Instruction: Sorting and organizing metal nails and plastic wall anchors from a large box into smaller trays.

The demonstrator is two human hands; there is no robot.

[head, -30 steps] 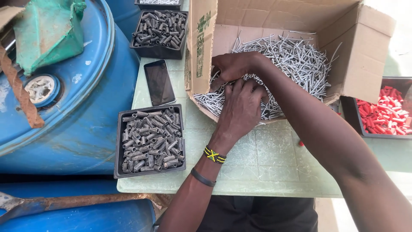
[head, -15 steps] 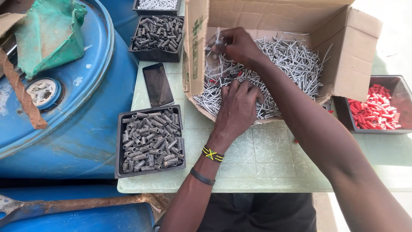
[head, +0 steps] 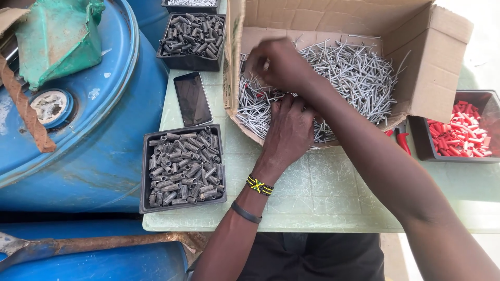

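Pale green tabletop (head: 333,192) beside big blue plastic drums (head: 99,151). On it, open brown cardboard box (head: 432,62) heaped with thin grey metal pins (head: 359,78). Left hand (head: 289,130) flat on the heap at the box's front, fingers together. Right hand (head: 278,65) deeper inside, curled; grip blurred, cannot tell. Nearby: black tray of dull grey metal sleeves (head: 182,169), black phone (head: 192,99), tray of red plastic plugs (head: 461,135).

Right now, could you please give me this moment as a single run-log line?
left hand: on metal pins in cardboard box | right hand: reaching into pins, blurred | beside: tray of grey sleeves, phone, tray of red pieces
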